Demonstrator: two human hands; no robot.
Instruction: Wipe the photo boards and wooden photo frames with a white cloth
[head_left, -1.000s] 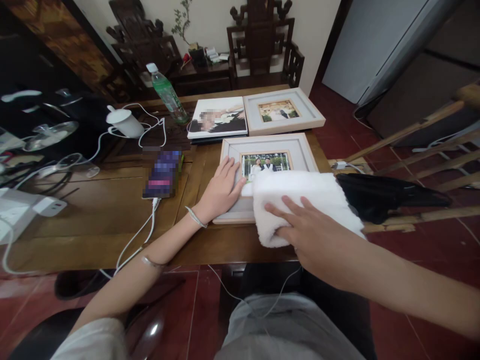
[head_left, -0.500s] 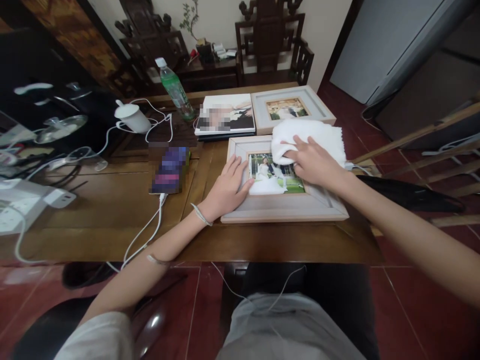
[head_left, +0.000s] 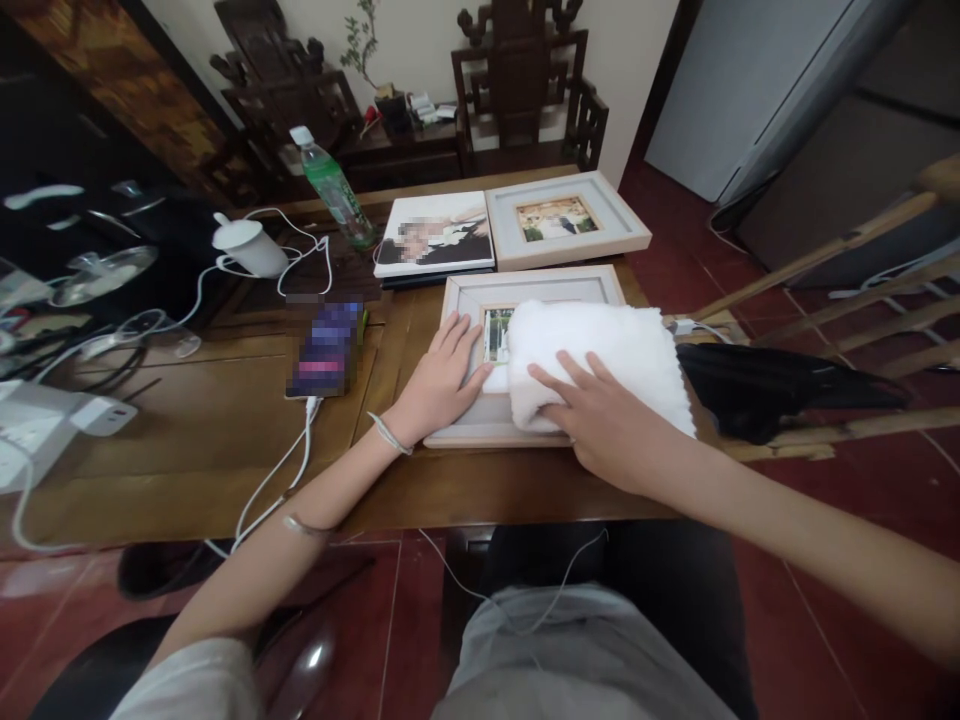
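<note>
A light-coloured picture frame lies flat near the table's front edge, a photo in its middle. My left hand rests flat on the frame's left border, fingers stretched out. On the right side a folded white towel covers much of the photo and the lower right of the frame. My right hand presses on the towel's near part and grips it, some fingers spread on top and others tucked at the fold.
Behind lie a second framed photo and a white-edged photo panel. To the left are a phone on a cable, a green bottle, a lidded white cup and a power strip. A wooden chair stands at right.
My right hand has drawn the towel toward me, from the frame's upper right to its lower right, over the photo. My left hand stays on the left border. The view has shifted slightly.
</note>
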